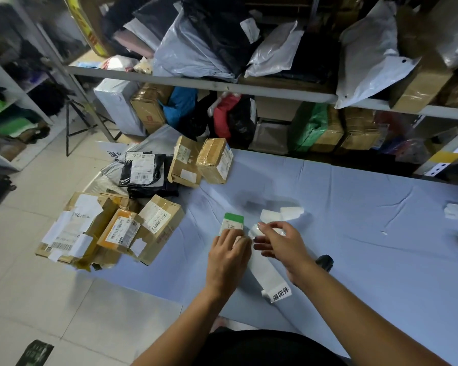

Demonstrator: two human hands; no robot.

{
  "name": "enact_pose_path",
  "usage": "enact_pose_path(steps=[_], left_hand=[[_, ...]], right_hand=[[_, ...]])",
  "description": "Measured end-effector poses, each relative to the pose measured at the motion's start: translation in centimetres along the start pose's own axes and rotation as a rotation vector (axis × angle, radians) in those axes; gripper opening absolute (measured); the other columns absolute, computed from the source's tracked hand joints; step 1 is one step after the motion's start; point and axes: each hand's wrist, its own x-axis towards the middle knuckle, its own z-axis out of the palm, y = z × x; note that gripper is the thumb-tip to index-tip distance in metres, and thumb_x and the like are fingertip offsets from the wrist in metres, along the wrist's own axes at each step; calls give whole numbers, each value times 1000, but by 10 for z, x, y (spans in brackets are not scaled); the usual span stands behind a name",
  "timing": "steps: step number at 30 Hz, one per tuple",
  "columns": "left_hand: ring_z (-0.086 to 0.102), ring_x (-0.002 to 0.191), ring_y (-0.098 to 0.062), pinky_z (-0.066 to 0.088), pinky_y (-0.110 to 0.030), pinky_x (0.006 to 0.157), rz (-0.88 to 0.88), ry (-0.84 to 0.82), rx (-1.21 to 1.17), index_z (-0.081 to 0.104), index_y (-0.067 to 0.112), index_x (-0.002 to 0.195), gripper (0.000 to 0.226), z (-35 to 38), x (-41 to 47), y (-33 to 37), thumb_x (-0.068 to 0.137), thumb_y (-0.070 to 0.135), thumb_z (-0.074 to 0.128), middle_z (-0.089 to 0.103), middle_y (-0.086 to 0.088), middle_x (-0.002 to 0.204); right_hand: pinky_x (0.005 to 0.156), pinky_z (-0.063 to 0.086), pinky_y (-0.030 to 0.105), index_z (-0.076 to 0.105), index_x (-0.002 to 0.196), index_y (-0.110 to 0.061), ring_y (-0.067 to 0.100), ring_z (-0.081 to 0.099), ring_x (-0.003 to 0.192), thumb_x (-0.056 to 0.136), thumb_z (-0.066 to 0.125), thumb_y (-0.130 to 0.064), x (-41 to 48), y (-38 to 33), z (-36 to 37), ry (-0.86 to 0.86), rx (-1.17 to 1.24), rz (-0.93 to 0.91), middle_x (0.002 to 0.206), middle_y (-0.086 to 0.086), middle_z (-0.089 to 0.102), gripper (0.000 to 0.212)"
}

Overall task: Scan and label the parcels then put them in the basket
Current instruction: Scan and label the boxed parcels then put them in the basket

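A small parcel [232, 222] with a green top edge lies on the blue-covered table [354, 207]. My left hand [229, 250] rests on its near end, fingers curled over a white label. My right hand [278, 240] pinches a small white sticker just right of the parcel. A strip of white labels [271, 280] with black characters runs under my right wrist. A black scanner [325, 262] peeks out behind my right forearm. The basket is not in view.
Brown cartons [154, 220] and black mailer bags [143, 171] are piled at the table's left edge, two more cartons [214, 161] at its far left. Loose label backings [283, 213] lie beyond my hands. Shelves behind hold bags and boxes.
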Motion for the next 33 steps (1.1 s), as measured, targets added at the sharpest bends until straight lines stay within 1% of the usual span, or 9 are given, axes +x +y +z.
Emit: enact_pose_path(steps=[4,7,9,11,13,15,17,24,33], left_hand=[[59,95,-29,50,-39,71,200,-9,15,67,8,101,10,-7,-3,-9,93,14,65,65,-12,106],[59,99,-27,51,-36,72,171,-42,24,66,12,107,29,-16,0,-20,94,37,63,66,-12,111],[58,101,-18,48,-29,78,-53,-165,-69,62,16,119,61,-21,0,-24,82,64,64,64,-5,115],[60,96,-8,48,-22,79,-471,-326,-453,57,20,130,80,-30,5,-18,68,67,74,66,3,112],[67,87,-11,51,-25,77,-905,-359,-941,58,17,130,65,-35,13,-11,76,47,79,72,-5,103],[71,82,-20,52,-31,73,-1086,-295,-1138,65,14,118,36,-35,20,-9,86,28,74,75,-9,99],[70,79,-21,52,-29,69,-1128,-248,-1179,71,14,107,22,-34,23,-10,86,18,76,76,-8,93],[74,78,-16,55,-20,64,-1177,-166,-967,73,15,105,27,-18,21,-21,80,9,81,76,-5,89],[74,67,-18,61,-35,60,-1056,-137,-831,73,19,87,23,-9,15,-38,83,-4,74,75,-3,83]], right_hand=[[74,61,30,58,107,-17,19,73,75,81,79,-12,-2,-8,11,71,-52,-14,85,7,71,35],[65,59,24,60,105,-16,15,72,69,81,77,-6,-3,-3,14,72,-72,-33,81,7,72,31],[60,56,21,61,103,-15,13,72,66,83,75,-5,-3,0,16,95,-69,-70,82,5,73,26],[64,58,24,61,100,-14,14,74,70,84,75,-5,-3,2,16,115,-42,-116,85,7,75,23],[71,60,29,62,99,-15,17,74,75,84,77,-7,-2,3,18,108,-28,-148,87,6,76,23],[74,60,29,63,99,-17,16,74,78,83,79,-11,-2,6,20,103,-40,-161,87,3,76,23],[75,60,27,63,97,-16,15,73,78,81,80,-11,-1,9,23,121,-42,-167,85,2,76,24],[69,54,18,65,89,-13,15,70,80,80,79,-2,9,30,34,215,-83,-131,82,2,72,20],[86,59,34,65,88,-20,17,65,91,84,73,-1,21,46,55,275,-22,48,94,1,69,21]])
